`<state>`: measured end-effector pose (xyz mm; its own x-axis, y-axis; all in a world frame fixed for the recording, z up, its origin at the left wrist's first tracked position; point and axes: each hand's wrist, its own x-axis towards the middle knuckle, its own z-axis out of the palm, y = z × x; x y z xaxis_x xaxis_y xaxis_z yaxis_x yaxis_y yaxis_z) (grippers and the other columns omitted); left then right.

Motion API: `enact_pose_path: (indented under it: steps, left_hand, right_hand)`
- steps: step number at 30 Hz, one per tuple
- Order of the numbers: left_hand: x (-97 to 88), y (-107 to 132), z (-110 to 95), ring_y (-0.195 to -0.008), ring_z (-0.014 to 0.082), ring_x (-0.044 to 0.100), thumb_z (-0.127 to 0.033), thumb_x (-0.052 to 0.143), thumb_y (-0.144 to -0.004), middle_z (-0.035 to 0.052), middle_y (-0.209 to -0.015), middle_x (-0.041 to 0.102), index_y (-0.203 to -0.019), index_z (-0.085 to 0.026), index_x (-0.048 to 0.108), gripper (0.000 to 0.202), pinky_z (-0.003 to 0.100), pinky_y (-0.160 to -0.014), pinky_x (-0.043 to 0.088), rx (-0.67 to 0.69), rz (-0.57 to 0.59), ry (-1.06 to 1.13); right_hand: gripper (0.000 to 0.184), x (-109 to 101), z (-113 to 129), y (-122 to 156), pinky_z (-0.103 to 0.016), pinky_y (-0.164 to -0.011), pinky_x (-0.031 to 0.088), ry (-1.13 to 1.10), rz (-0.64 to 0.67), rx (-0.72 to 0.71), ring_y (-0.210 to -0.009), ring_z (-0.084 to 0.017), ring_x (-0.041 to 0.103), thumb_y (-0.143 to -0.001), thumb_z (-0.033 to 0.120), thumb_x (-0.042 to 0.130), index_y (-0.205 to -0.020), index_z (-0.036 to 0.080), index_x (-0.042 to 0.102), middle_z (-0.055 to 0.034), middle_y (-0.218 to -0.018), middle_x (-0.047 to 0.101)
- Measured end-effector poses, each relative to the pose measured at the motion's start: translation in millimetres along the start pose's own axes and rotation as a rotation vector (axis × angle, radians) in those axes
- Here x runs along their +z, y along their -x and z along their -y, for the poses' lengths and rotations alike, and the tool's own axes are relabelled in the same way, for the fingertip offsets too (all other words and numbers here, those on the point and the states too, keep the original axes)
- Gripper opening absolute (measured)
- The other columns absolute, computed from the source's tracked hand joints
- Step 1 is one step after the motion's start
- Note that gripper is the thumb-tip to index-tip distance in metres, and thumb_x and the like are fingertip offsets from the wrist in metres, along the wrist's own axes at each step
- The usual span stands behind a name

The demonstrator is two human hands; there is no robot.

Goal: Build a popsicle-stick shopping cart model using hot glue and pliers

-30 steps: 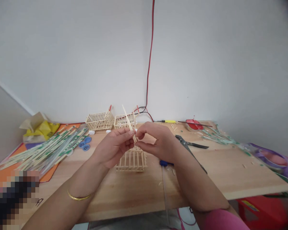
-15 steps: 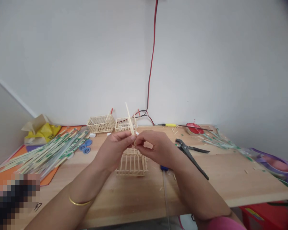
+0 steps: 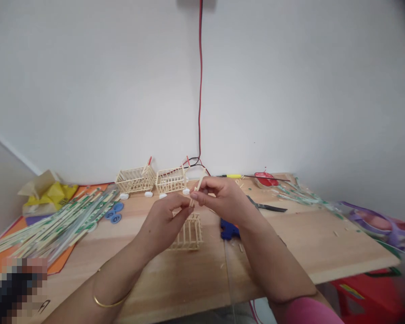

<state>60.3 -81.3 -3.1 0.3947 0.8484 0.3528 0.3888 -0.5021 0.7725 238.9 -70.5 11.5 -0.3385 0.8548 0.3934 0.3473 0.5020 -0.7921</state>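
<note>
My left hand (image 3: 164, 220) and my right hand (image 3: 219, 198) meet above the middle of the wooden table (image 3: 195, 270). Both pinch a short thin wooden stick (image 3: 196, 190) between their fingertips; it tilts up to the right. Just below the hands a small open frame of wooden sticks (image 3: 189, 233) rests on the table. A gold bangle (image 3: 110, 302) circles my left wrist.
Two finished stick baskets (image 3: 135, 179) (image 3: 170, 180) stand by the wall. Wrapped chopsticks (image 3: 60, 218) lie piled at the left with blue caps (image 3: 113, 212). Black pliers (image 3: 266, 207), a blue object (image 3: 229, 229), a red dish (image 3: 265, 178) and a red-black cable (image 3: 200, 90) are nearby.
The long stick that stood up between my fingers is gone from above them; only a short piece shows now. My right hand has risen and my view has shifted a little.
</note>
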Motion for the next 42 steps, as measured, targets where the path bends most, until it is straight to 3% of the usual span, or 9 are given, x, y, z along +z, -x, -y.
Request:
enact_pose_path:
  steps: [4, 9, 13, 18, 23, 28, 31, 36, 42]
  left_hand:
    - [0.9, 2, -3, -0.085, 0.0189, 0.061, -0.028, 0.054, -0.086, 0.0028, -0.084, 0.069, -0.085, -0.019, 0.07, 0.018, 0.026, -0.077, 0.042, -0.088, 0.097, 0.19]
    - [5.8, 6, -2, -0.069, 0.0157, 0.061, -0.031, 0.058, -0.084, 0.0032, -0.069, 0.066, -0.074, -0.016, 0.069, 0.021, 0.025, -0.068, 0.048, -0.185, 0.024, 0.409]
    - [3.5, 6, -3, -0.065, 0.0149, 0.062, -0.032, 0.067, -0.078, 0.0029, -0.072, 0.066, -0.074, -0.016, 0.07, 0.016, 0.026, -0.066, 0.053, -0.265, 0.002, 0.599]
    - [1.1, 5, -1, -0.066, 0.0159, 0.064, -0.032, 0.07, -0.075, 0.0041, -0.075, 0.067, -0.074, -0.016, 0.071, 0.015, 0.028, -0.065, 0.055, -0.314, -0.026, 0.701]
    - [-2.9, 11, -6, -0.068, 0.0175, 0.064, -0.032, 0.067, -0.077, 0.0052, -0.072, 0.068, -0.075, -0.017, 0.071, 0.016, 0.029, -0.065, 0.056, -0.252, -0.011, 0.615]
    - [-36.2, 28, -32, -0.068, 0.0145, 0.062, -0.028, 0.065, -0.081, -0.0044, -0.074, 0.069, -0.079, -0.025, 0.07, 0.006, 0.028, -0.066, 0.054, -0.096, -0.459, 0.444]
    - [-45.3, 38, -36, -0.071, 0.0128, 0.062, -0.026, 0.062, -0.083, -0.0095, -0.076, 0.069, -0.079, -0.03, 0.07, 0.009, 0.025, -0.069, 0.051, -0.066, -0.593, 0.345]
    - [-24.5, 40, -11, -0.07, 0.0172, 0.065, -0.027, 0.067, -0.077, 0.0014, -0.071, 0.071, -0.078, -0.021, 0.073, 0.009, 0.025, -0.07, 0.048, -0.156, -0.241, 0.178]
    - [0.6, 37, -1, -0.064, 0.0168, 0.06, -0.025, 0.066, -0.077, 0.0007, -0.066, 0.068, -0.071, -0.022, 0.071, 0.008, 0.023, -0.064, 0.041, -0.093, -0.202, 0.151]
  right_hand:
    - [0.027, 1, 2, 1, -0.023, -0.06, 0.046, -0.099, 0.052, 0.038, -0.06, -0.01, 0.058, -0.084, 0.04, 0.06, -0.071, 0.016, 0.059, 0.0006, -0.064, 0.063]
    - [0.022, -1, 12, 4, -0.023, -0.062, 0.047, -0.096, 0.079, -0.009, -0.063, -0.011, 0.06, -0.085, 0.034, 0.059, -0.072, 0.016, 0.06, 0.0004, -0.065, 0.064]
    - [0.026, -30, 7, 16, -0.025, -0.069, 0.047, 0.088, -0.103, -0.012, -0.075, -0.012, 0.06, -0.081, 0.033, 0.064, -0.102, 0.018, 0.065, -0.0014, -0.082, 0.066]
    - [0.024, -83, -41, 56, -0.033, -0.074, 0.047, 0.605, -0.295, 0.203, -0.076, -0.018, 0.062, -0.084, 0.034, 0.057, -0.097, 0.017, 0.067, -0.0052, -0.084, 0.068]
    - [0.071, -107, -114, 109, -0.042, -0.095, 0.039, 0.856, -0.052, 0.653, -0.121, -0.034, 0.047, -0.066, 0.049, 0.071, -0.125, 0.013, 0.053, -0.019, -0.132, 0.051]
    - [0.095, -111, -147, 130, -0.052, -0.097, 0.032, 0.944, 0.082, 0.856, -0.129, -0.04, 0.034, -0.061, 0.061, 0.068, -0.14, 0.018, 0.035, -0.0208, -0.139, 0.041]
    - [0.083, -112, -148, 126, -0.049, -0.09, 0.036, 0.949, 0.125, 0.823, -0.115, -0.04, 0.048, -0.061, 0.057, 0.069, -0.131, 0.018, 0.047, -0.0204, -0.123, 0.053]
    - [0.053, -110, -135, 118, -0.03, -0.068, 0.041, 0.897, 0.126, 0.752, -0.084, -0.026, 0.06, -0.064, 0.035, 0.067, -0.112, 0.014, 0.055, -0.0137, -0.096, 0.063]
    - [0.054, -86, -74, 119, -0.03, -0.07, 0.044, 0.619, -0.214, 0.383, -0.077, -0.019, 0.057, -0.07, 0.018, 0.051, -0.123, 0.019, 0.039, -0.0047, -0.095, 0.059]
